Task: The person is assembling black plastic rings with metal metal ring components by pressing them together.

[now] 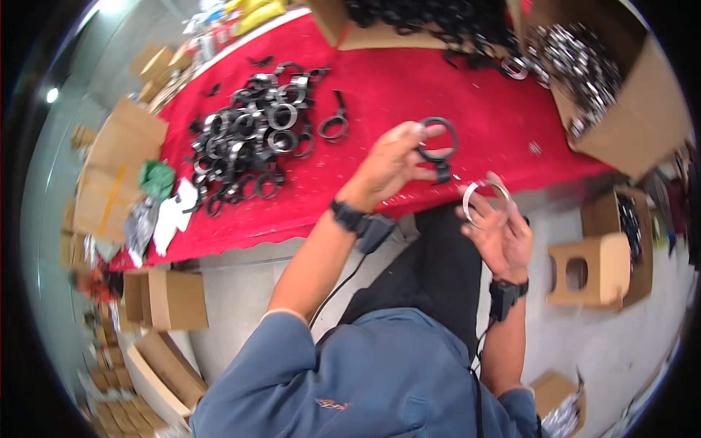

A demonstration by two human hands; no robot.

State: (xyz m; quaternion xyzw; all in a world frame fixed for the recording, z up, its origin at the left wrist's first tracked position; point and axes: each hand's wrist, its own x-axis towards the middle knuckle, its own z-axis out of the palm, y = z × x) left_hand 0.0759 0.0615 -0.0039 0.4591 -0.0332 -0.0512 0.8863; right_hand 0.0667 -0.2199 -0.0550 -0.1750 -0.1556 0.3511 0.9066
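Note:
Over the front part of the red-covered table, my left hand (398, 162) grips a black ring with a short stem (454, 139), its stem pointing down toward me. Lower and to the right, past the table's front edge, my right hand (504, 241) has its fingers closed on a shiny silver metal ring (468, 197). The two rings are close together but apart. Left of my left hand lies a heap of black and silver ring pieces (244, 135). One single ring piece with a stem (334, 127) rests between that heap and my left hand.
At the far side stands a cardboard box of black parts (431, 16); right of it, a tilted box spills silver rings (580, 69). A box with a cut hole (610, 270) stands right of me. Cartons (175, 299) sit at left. The red cloth (380, 80) covers the table.

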